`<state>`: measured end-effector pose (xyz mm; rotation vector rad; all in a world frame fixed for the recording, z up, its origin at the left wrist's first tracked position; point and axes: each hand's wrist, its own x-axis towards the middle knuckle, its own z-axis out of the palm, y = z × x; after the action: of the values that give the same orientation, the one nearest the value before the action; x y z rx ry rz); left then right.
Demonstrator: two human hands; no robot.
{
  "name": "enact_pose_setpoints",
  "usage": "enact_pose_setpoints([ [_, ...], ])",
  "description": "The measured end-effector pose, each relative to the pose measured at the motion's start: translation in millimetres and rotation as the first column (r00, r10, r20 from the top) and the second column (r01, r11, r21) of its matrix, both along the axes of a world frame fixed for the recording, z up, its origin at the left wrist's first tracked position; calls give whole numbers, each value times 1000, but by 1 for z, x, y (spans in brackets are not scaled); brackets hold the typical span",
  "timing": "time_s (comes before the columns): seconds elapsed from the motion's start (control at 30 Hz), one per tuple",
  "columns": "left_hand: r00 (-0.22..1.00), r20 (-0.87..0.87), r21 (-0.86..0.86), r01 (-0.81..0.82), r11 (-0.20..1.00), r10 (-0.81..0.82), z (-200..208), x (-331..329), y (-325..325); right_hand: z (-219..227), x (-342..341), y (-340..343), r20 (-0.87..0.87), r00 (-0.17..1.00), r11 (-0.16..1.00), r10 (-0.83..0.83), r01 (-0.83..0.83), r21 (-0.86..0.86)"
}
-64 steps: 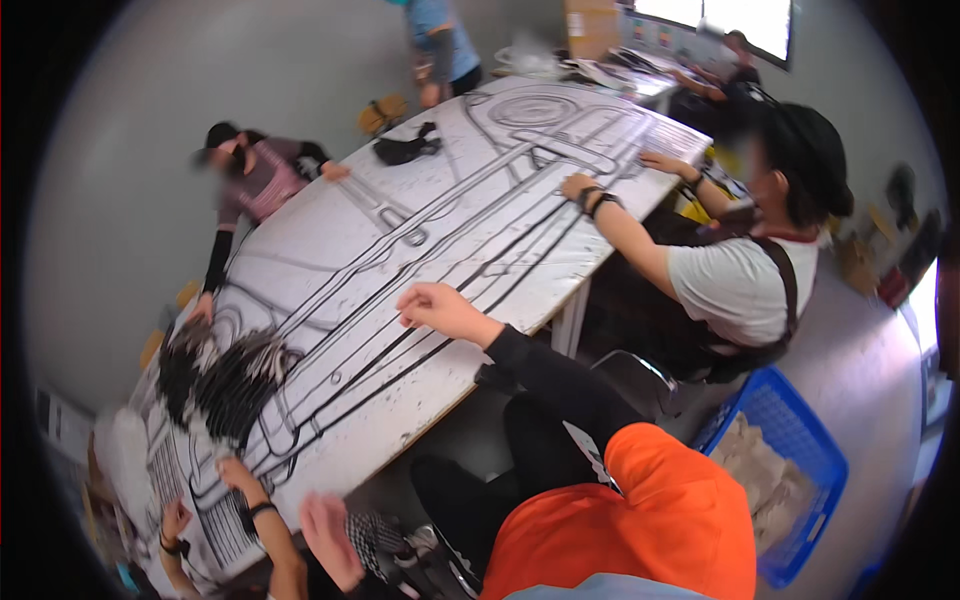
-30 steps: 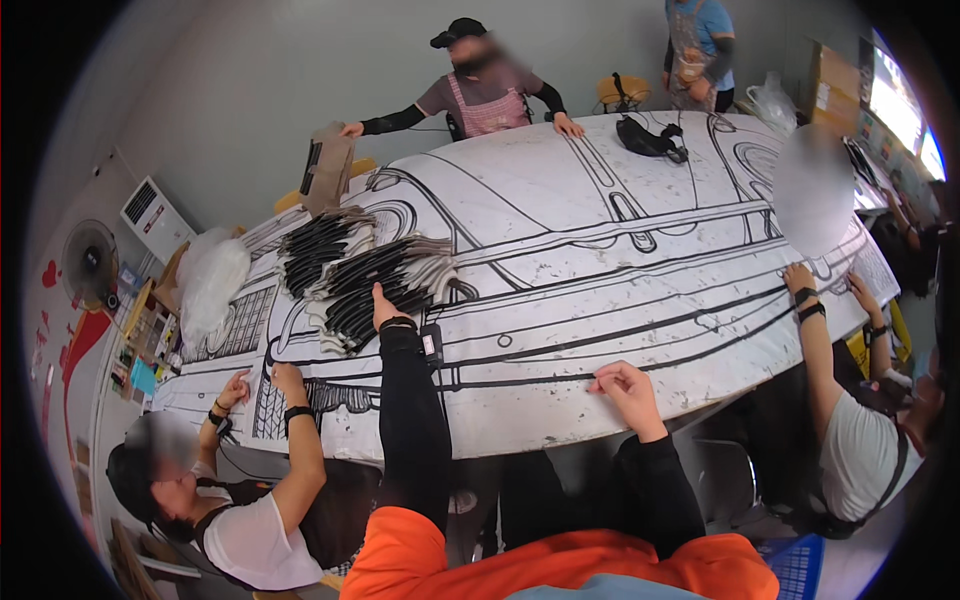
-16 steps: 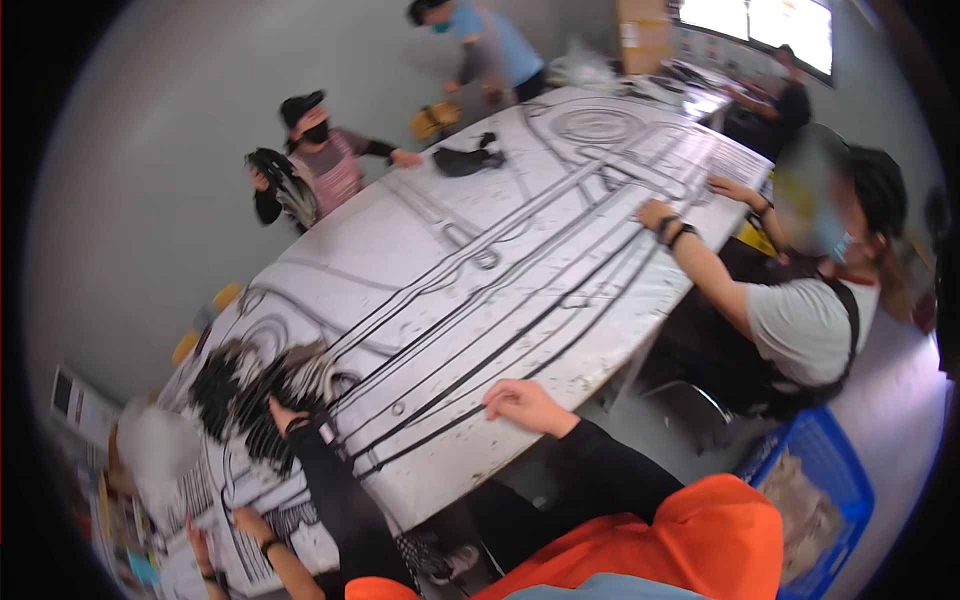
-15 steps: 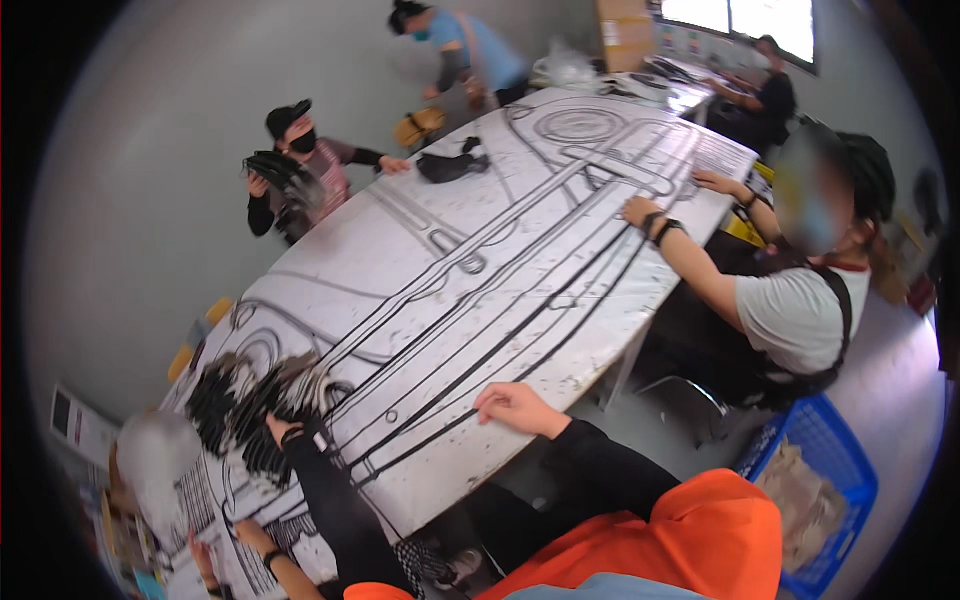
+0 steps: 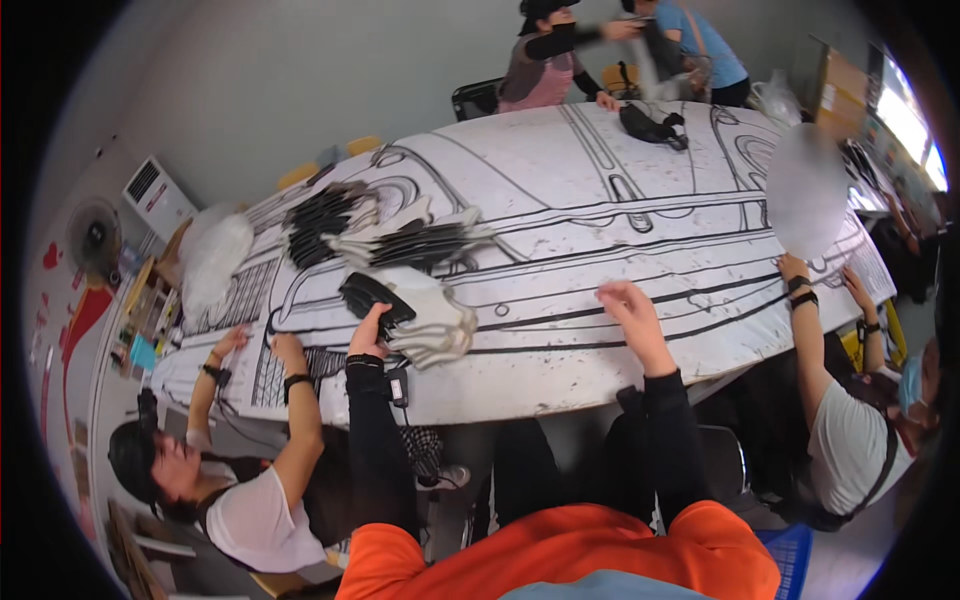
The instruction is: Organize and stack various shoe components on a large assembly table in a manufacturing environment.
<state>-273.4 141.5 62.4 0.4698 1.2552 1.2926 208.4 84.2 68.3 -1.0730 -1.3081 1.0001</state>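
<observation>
My left hand (image 5: 370, 332) is closed on a bundle of work gloves (image 5: 436, 318), black at one end and off-white at the other. The bundle rests on or just above the near side of the table; which one I cannot tell. Right behind it lies a pile of similar gloves (image 5: 330, 222), dark and cream, fanned out in loose stacks. My right hand (image 5: 638, 325) hovers near the table's front edge, fingers loosely curved and apart, holding nothing.
The long table (image 5: 560, 385) has a white cover with black line drawings. A black item (image 5: 652, 126) lies at its far side. Co-workers sit at my left and right; two people stand across. A clear plastic bag (image 5: 212, 262) sits at the left, and a blue crate (image 5: 790, 555) stands lower right.
My view has swung left. My left hand has brought a bundle of gloves out of the pile toward me. Across the table, a person now reaches rightward toward the one in blue.
</observation>
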Motion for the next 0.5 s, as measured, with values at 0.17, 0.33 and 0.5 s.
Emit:
enact_pose_setpoints([
  [0.17, 950, -233, -89, 194, 977, -210, 25, -9, -56, 9, -50, 91, 453, 889, 929, -63, -114, 352],
  [0.33, 980, -105, -57, 166, 984, -171, 7, -11, -72, 14, -171, 116, 902, 361, 832, -238, -403, 381],
  [0.5, 983, -132, -71, 120, 990, -129, -4, 0, -65, -1, -218, 158, 911, 302, 797, -280, -456, 396],
])
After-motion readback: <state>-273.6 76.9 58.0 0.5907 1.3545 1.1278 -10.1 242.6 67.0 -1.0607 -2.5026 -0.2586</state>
